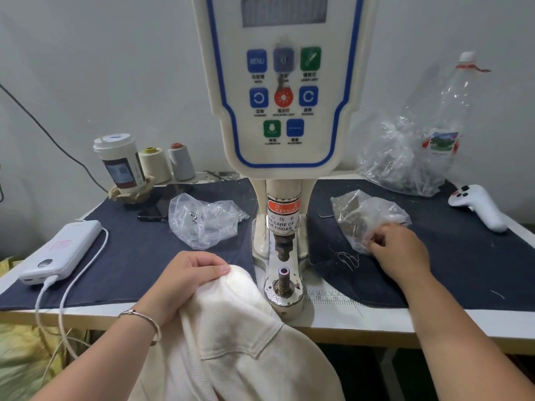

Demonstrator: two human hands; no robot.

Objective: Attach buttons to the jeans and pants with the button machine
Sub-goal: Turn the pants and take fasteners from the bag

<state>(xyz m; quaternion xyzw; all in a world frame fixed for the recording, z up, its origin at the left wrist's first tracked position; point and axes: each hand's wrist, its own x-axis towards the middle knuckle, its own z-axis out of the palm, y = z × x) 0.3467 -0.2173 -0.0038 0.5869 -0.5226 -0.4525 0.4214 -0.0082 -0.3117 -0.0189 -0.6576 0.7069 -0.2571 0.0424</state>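
Getting a button: right hand (401, 250) pinching inside the bag (364, 218) toward the bench's right edge, left hand (188, 282) gripping cream pants (231, 342) at the front edge, next probably button onto the machine post (283, 277).

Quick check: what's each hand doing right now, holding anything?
Left hand: closed, gripping the cream pants beside the button machine.
Right hand: fingers curled into the plastic bag of buttons, pinching at it.

You have 1 view, from the camera on your head, looking forward and down. It sits close over the near edge of the worktop (376, 319), facing the button machine (285, 111) and the wall behind.
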